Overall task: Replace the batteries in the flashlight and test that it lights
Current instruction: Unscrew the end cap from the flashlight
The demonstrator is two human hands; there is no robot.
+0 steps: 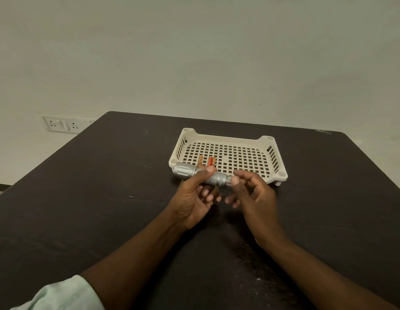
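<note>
A silver metal flashlight [185, 171] lies level above the dark table, its wide head pointing left. My left hand [194, 199] is wrapped around the flashlight's knurled body from below, thumb on top. My right hand [252, 193] pinches the tail end of the flashlight between thumb and forefinger, the other fingers loosely curled. Behind the flashlight, small orange and tan batteries [210, 161] lie in the front left part of a cream perforated tray [268, 139]. No light shows from the flashlight's head.
The dark table [105, 198] reaches to a pale wall. A white socket and switch plate [60, 124] sits on the wall at the left. A pale sleeve [60, 296] covers my left arm near the bottom edge.
</note>
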